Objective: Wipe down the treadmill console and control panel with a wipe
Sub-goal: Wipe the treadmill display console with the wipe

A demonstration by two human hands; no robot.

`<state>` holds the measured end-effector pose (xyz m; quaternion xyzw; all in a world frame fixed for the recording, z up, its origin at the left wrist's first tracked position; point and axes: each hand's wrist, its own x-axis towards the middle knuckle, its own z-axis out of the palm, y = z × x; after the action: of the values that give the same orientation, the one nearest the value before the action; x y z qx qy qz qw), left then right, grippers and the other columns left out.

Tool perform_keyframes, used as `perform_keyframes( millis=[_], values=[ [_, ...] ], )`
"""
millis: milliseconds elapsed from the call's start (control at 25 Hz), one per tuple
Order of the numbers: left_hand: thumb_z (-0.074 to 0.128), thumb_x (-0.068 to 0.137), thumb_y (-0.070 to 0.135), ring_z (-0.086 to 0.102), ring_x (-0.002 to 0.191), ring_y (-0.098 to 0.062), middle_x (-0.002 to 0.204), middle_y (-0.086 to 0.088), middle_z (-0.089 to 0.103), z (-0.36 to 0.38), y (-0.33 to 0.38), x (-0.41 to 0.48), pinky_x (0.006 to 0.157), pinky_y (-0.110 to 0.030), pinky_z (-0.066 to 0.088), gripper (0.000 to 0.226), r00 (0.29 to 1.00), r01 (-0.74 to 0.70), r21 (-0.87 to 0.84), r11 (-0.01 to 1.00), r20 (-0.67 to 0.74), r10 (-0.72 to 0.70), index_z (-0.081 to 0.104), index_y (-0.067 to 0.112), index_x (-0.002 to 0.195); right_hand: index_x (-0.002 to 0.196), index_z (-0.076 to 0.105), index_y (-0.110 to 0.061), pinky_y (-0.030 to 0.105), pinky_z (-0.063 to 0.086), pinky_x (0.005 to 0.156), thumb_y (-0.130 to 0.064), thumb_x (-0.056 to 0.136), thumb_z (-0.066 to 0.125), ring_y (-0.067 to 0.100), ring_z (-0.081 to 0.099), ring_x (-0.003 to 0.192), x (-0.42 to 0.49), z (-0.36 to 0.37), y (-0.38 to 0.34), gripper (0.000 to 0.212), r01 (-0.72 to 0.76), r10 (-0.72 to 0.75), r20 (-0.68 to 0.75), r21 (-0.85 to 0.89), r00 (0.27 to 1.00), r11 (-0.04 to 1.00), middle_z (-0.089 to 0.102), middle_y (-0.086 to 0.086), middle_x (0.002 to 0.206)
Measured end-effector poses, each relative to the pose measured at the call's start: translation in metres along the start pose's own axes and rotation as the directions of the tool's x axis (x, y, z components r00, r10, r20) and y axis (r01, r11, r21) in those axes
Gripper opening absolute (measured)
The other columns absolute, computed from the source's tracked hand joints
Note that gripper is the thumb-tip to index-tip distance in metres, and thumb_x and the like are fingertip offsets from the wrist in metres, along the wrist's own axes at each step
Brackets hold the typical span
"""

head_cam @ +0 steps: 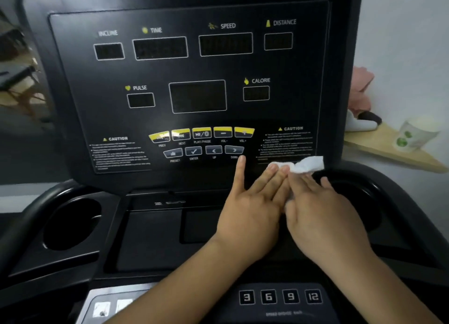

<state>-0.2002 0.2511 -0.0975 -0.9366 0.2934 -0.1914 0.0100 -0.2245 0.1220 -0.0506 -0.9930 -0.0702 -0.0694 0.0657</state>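
Both hands are flat on the lower right edge of the treadmill console, side by side and touching. The white wipe is bunched up under the fingertips, poking out at about 1 o'clock from the right hand, just below the right-hand CAUTION label. A bit of it also shows in the gap between the two hands. The right hand's fingers are spread and pressing on it, not really clenched. The left hand is open too, index finger stretched up toward the DOWN button, other fingertips on the wipe's left end. Cup holder sits at 9 o'clock from the hands, speed preset buttons at 6 o'clock, paper cup off at 2 o'clock.
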Motion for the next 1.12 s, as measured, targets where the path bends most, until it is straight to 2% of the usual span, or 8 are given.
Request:
perform_keyframes(
  millis=[80, 160, 320, 480, 600, 680, 840, 1120],
  values=[
    [0.048, 0.095, 0.032, 0.031, 0.143, -0.016, 0.15, -0.002, 0.044, -0.005, -0.02, -0.014, 0.115, -0.065, 0.005, 0.057, 0.999, 0.026, -0.016, 1.0, -0.025, -0.027, 0.038, 0.015, 0.149, 0.152, 0.015, -0.013, 0.034, 0.034, 0.108, -0.027, 0.097, 0.032, 0.022, 0.039, 0.137, 0.003, -0.007, -0.024, 0.06, 0.019, -0.02, 0.067, 0.015, 0.998, 1.0, 0.04, 0.003, 0.151],
    [0.05, 0.094, 0.03, 0.032, 0.142, -0.016, 0.148, -0.002, 0.046, -0.008, -0.04, -0.031, 0.115, -0.065, 0.006, 0.057, 0.998, 0.055, -0.006, 0.998, -0.031, -0.055, 0.039, 0.015, 0.148, 0.154, 0.007, -0.014, 0.032, 0.025, 0.113, -0.03, 0.098, 0.024, 0.022, 0.03, 0.142, 0.007, -0.012, -0.05, 0.06, 0.057, -0.05, 0.117, -0.06, 0.992, 0.997, 0.035, 0.003, 0.154],
    [0.056, 0.089, 0.026, 0.039, 0.139, -0.015, 0.142, -0.001, 0.054, -0.011, -0.08, -0.077, 0.115, -0.065, 0.01, 0.055, 0.989, 0.14, -0.008, 0.99, -0.055, -0.14, 0.048, 0.015, 0.143, 0.153, 0.015, -0.01, 0.034, 0.017, 0.116, -0.029, 0.099, 0.027, 0.027, 0.03, 0.141, 0.015, -0.004, -0.107, 0.058, 0.149, -0.128, 0.169, -0.117, 0.977, 0.982, 0.04, 0.01, 0.151],
    [0.054, 0.09, 0.03, 0.039, 0.139, -0.017, 0.143, -0.001, 0.053, -0.021, -0.126, -0.117, 0.114, -0.067, 0.011, 0.055, 0.976, 0.208, 0.024, 0.978, -0.063, -0.206, 0.049, 0.016, 0.143, 0.13, 0.053, 0.006, 0.042, 0.045, 0.1, -0.022, 0.08, 0.06, 0.03, 0.065, 0.107, 0.019, 0.027, -0.167, 0.058, 0.197, -0.185, 0.117, -0.097, 0.976, 0.976, 0.069, 0.022, 0.11],
    [0.06, 0.086, 0.029, 0.038, 0.14, -0.017, 0.147, -0.003, 0.048, -0.028, -0.157, -0.145, 0.113, -0.066, 0.015, 0.06, 0.96, 0.276, 0.048, 0.96, -0.054, -0.274, 0.049, 0.015, 0.143, 0.124, 0.058, 0.008, 0.045, 0.048, 0.096, -0.019, 0.066, 0.075, 0.032, 0.067, 0.103, 0.023, 0.045, -0.2, 0.066, 0.273, -0.271, 0.039, -0.076, 0.962, 0.959, 0.07, 0.023, 0.106],
    [0.057, 0.085, 0.03, 0.037, 0.14, -0.017, 0.148, -0.005, 0.046, -0.033, -0.177, -0.164, 0.114, -0.065, 0.015, 0.059, 0.944, 0.329, 0.055, 0.943, -0.059, -0.326, 0.049, 0.014, 0.142, 0.133, 0.047, 0.009, 0.046, 0.039, 0.105, -0.024, 0.069, 0.075, 0.034, 0.06, 0.117, 0.023, 0.045, -0.228, 0.077, 0.329, -0.324, 0.079, -0.077, 0.943, 0.941, 0.063, 0.027, 0.121],
    [0.058, 0.086, 0.035, 0.034, 0.142, -0.022, 0.15, -0.009, 0.043, -0.034, -0.199, -0.186, 0.115, -0.064, 0.014, 0.062, 0.924, 0.381, 0.072, 0.922, -0.055, -0.377, 0.048, 0.011, 0.142, 0.149, -0.006, 0.001, 0.043, -0.007, 0.117, -0.026, 0.098, 0.038, 0.034, 0.007, 0.147, 0.025, 0.043, -0.267, 0.073, 0.461, -0.444, 0.155, -0.104, 0.883, 0.881, 0.012, 0.024, 0.158],
    [0.041, 0.09, 0.036, 0.028, 0.145, -0.03, 0.152, -0.015, 0.038, -0.026, -0.2, -0.188, 0.117, -0.057, 0.014, 0.063, 0.908, 0.414, -0.012, 0.91, -0.073, -0.413, 0.041, 0.006, 0.145, 0.151, -0.007, -0.004, 0.049, -0.008, 0.119, -0.028, 0.098, 0.033, 0.026, 0.0, 0.149, 0.029, 0.042, -0.272, 0.07, 0.434, -0.417, 0.143, -0.122, 0.897, 0.892, 0.007, 0.016, 0.161]
  ],
)
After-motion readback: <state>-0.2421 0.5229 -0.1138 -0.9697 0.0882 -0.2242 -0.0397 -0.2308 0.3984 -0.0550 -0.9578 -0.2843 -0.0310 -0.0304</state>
